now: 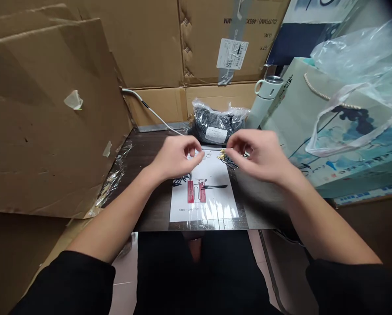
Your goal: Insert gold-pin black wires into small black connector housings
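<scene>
My left hand [179, 158] hovers over the top of a printed white sheet [212, 210], thumb and fingertips drawn together in a pinch. Whatever it may hold is too small to make out. My right hand [259, 154] is also pinched, above a pile of thin dark pieces with gold-coloured tips [227, 159]; its fingers hide part of the pile, and I cannot tell what is in them. On the sheet lies a red flat fixture [191, 192], with several thin black strands [217, 187] reaching right from it. Short black pieces [180, 180] are heaped left of it.
Behind the sheet sits a clear plastic bag of black parts [212, 124]. A pale bottle [264, 100] and a paper gift bag [340, 131] stand right. Cardboard walls [44, 113] enclose the left and back. A white cable [153, 111] runs down to the dark table [156, 214].
</scene>
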`<state>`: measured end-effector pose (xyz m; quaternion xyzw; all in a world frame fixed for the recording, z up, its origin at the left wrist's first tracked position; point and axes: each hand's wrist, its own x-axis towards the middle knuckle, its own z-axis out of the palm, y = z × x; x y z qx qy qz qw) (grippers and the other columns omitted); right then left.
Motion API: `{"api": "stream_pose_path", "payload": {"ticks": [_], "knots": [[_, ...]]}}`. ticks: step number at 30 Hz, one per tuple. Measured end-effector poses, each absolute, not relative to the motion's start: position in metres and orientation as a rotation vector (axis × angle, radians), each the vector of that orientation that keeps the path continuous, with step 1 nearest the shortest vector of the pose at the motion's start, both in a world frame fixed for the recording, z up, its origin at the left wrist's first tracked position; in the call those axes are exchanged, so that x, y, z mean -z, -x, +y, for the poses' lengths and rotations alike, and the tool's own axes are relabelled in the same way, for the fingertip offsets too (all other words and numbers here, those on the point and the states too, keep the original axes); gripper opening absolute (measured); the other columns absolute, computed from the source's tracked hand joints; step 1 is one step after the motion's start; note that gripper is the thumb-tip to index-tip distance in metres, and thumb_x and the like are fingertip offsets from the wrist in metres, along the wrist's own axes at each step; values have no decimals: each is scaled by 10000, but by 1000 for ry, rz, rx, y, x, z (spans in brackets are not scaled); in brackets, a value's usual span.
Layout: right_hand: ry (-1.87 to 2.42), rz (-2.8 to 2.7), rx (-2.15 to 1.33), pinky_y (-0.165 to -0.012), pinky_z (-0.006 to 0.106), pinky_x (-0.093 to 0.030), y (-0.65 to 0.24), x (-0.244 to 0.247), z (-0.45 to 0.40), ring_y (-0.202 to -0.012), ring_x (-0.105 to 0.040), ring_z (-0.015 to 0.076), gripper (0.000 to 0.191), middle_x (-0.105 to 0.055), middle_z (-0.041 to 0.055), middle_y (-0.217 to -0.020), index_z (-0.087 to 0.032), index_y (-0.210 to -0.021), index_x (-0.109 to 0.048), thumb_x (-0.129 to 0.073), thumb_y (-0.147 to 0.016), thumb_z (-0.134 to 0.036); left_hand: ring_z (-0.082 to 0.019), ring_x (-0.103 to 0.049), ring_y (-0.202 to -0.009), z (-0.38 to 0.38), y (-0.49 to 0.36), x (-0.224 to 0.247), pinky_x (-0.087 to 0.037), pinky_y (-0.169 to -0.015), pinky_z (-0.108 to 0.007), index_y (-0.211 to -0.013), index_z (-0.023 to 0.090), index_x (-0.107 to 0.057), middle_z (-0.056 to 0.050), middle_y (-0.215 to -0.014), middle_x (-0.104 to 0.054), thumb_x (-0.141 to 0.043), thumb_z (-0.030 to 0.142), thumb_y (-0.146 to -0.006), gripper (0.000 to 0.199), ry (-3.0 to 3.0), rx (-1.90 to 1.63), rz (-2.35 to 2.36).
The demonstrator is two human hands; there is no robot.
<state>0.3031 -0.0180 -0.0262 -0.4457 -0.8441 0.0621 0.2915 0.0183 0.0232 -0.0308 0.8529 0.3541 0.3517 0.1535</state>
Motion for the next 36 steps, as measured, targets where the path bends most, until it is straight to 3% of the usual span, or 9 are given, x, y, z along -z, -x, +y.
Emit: {"api": "stream_pose_path", "payload": {"ticks": [2, 4, 11, 15, 21, 24, 28, 33, 36], "knots": [[1287, -2357, -211, -758, 330, -502, -301, 43, -12, -809, -678, 197, 100, -756, 56, -908, -181, -943, -721, -670, -1006, -240, -192, -654, -722, 34, -17, 56, -466, -673, -350, -863, 204, -791, -16, -792, -735, -792, 314, -892, 114, -2558, -561, 1138], [1451, -2482, -216, -720, 328, -448, -300, 61, -9, -793, -674, 206, 88, -753, 56, -886, -188, -903, -708, -655, -973, -201, -238, -699, -818, 38, -10, 77, -487, -714, -372, -867, 203, -795, -44, -869, -763, -756, 311, -898, 118, -2589, -386, 1269], [1867, -2535, -54, -660, 358, -377, -304, 91, -7, -892, -713, 265, 172, -775, 103, -1070, -198, -1011, -744, -602, -1041, -289, -279, -751, -947, 29, 2, 108, -581, -851, -413, -1134, 209, -845, -69, -1015, -788, -666, 326, -994, 256, -2536, -408, 1459], [1900, -2554, -41, -647, 372, -391, -308, 96, -3, -897, -729, 281, 205, -770, 110, -1073, -195, -1006, -754, -574, -1060, -276, -289, -753, -946, 28, -2, 113, -606, -859, -430, -1112, 220, -879, -88, -1039, -792, -647, 345, -1020, 279, -2549, -417, 1502], [1766, -2576, 23, -643, 386, -424, -310, 105, 0, -810, -700, 282, 182, -765, 157, -1006, -183, -934, -715, -574, -1048, -196, -256, -746, -835, 35, 3, 119, -597, -818, -415, -1062, 225, -902, -82, -999, -824, -656, 295, -1012, 261, -2524, -550, 1438], [1566, -2555, 52, -714, 408, -479, -309, 107, -1, -872, -682, 308, 161, -739, 172, -981, -195, -935, -661, -555, -1054, -182, -253, -752, -847, 35, 4, 118, -589, -808, -401, -1028, 222, -892, -76, -998, -827, -661, 265, -1005, 236, -2551, -562, 1419], [1305, -2439, -230, -752, 399, -504, -306, 110, -1, -860, -666, 281, 155, -720, 124, -941, -207, -981, -603, -487, -1082, -184, -266, -756, -936, 30, 2, 114, -567, -794, -381, -1002, 211, -844, -71, -1019, -815, -654, 256, -1011, 195, -2595, -564, 1414], [1050, -2218, -519, -774, 357, -549, -298, 114, -1, -816, -735, 220, 175, -801, 57, -948, -197, -1198, -699, -588, -1063, -204, -205, -707, -801, 26, -3, 114, -538, -752, -345, -1002, 184, -779, -63, -955, -800, -636, 260, -1030, 164, -2437, -682, 1262], [991, -2215, -460, -812, 373, -566, -295, 114, -3, -869, -764, 227, 187, -831, 72, -1004, -204, -1128, -778, -601, -1072, -227, -164, -696, -704, 25, -7, 119, -534, -667, -299, -1010, 191, -808, -44, -909, -815, -699, 327, -1018, 174, -2115, -829, 1208]]}}
